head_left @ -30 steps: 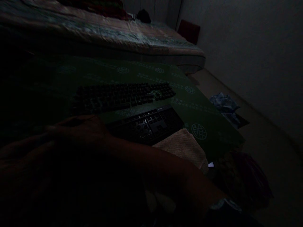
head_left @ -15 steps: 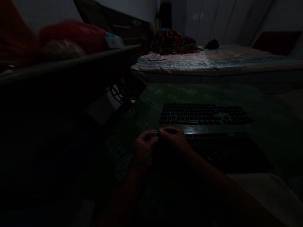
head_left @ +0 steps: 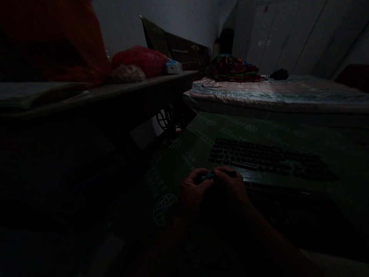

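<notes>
My left hand (head_left: 194,188) is closed, its thumb and fingertips pinching a small bluish object (head_left: 207,176) whose kind is too dark to make out. Fingertip to fingertip with it, my right hand (head_left: 230,186) closes on the right end of that same object. A short dark piece shows at the right hand's knuckles; whether it is held I cannot tell. Just beyond the hands, rows of black keyboard keys (head_left: 248,154) lie on a green printed board (head_left: 184,154). Right of my right forearm rests a flat black panel (head_left: 311,215), mostly lost in shadow.
On the left, a long shelf (head_left: 161,80) bears a red bag (head_left: 138,59), an orange bag (head_left: 66,38) and a small box (head_left: 174,67). A bed (head_left: 259,94) with bunched patterned cloth (head_left: 230,69) stands behind the board. A dark spoked wheel (head_left: 163,120) shows under the shelf.
The camera view has swung left and tilted, so everything appears farther right and lower. Both hands stay together on the small object, more of whose bluish side now shows.
</notes>
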Demonstrator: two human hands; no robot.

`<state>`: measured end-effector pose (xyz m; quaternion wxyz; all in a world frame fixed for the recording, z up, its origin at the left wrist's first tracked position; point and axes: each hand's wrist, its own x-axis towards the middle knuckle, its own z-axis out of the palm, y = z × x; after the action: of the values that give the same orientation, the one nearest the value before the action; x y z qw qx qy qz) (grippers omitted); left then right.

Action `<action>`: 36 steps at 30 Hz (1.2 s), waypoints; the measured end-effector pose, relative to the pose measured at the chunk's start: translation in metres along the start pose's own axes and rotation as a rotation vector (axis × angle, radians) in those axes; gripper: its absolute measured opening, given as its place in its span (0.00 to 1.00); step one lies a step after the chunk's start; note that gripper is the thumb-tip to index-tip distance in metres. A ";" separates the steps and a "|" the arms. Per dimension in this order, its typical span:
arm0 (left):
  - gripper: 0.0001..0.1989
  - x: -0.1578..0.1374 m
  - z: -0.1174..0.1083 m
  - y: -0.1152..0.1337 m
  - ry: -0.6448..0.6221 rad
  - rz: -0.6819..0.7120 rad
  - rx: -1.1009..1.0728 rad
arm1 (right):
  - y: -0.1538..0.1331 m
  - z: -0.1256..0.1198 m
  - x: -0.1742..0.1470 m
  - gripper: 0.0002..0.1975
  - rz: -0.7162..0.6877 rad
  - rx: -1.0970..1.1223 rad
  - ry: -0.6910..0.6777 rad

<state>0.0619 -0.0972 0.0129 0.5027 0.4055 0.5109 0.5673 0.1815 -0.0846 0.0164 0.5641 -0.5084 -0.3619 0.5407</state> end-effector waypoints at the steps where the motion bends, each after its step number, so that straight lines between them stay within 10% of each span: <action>1: 0.15 0.000 0.000 -0.001 -0.002 0.007 0.010 | 0.000 0.000 0.000 0.09 -0.011 -0.007 0.003; 12: 0.15 0.002 -0.004 -0.002 0.011 0.093 0.121 | -0.001 -0.001 -0.007 0.12 -0.015 -0.153 -0.056; 36: 0.15 0.003 -0.012 0.013 -0.200 -0.199 -0.123 | -0.007 -0.018 -0.004 0.09 -0.272 -0.313 -0.304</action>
<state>0.0475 -0.0956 0.0235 0.6289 0.3755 0.4602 0.5017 0.1999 -0.0908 0.0202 0.4851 -0.4490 -0.5869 0.4676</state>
